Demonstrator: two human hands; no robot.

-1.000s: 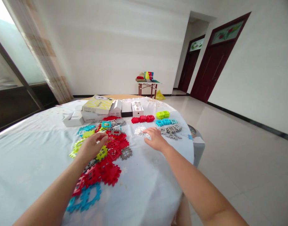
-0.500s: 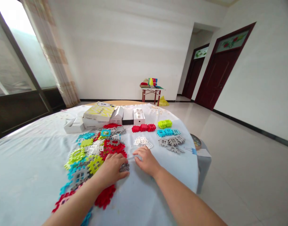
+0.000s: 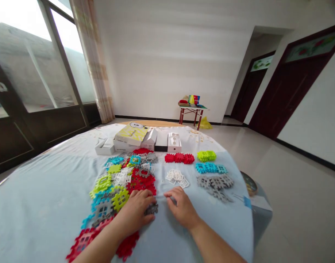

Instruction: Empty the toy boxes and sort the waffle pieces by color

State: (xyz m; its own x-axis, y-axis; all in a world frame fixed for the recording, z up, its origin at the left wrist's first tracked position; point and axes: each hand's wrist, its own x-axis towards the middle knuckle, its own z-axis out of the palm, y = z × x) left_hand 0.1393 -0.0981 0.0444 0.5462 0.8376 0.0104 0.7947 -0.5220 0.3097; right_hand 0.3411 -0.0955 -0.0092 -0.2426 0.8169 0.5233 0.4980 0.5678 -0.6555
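My left hand (image 3: 137, 211) lies at the near edge of a mixed pile of coloured plastic lattice tiles (image 3: 120, 180). Its fingers are closed on a grey tile (image 3: 152, 209). My right hand (image 3: 181, 206) rests on the pale cloth just right of that tile, fingers bent, tips down, nothing clearly in them. Sorted groups lie beyond my right hand: white tiles (image 3: 177, 176), a red row (image 3: 180, 158), green tiles (image 3: 206, 156), blue tiles (image 3: 210, 168) and grey tiles (image 3: 216, 182).
The round table (image 3: 41, 190) is covered with a light blue cloth. Several white and yellow boxes (image 3: 134, 137) stand at its far side. A stool (image 3: 256, 197) sits close to the right edge. A small red-legged table (image 3: 192, 109) stands by the far wall.
My right hand came back from the white tiles to the cloth beside my left hand. My left hand dropped from the pile's middle to its near edge and closed on the grey tile.
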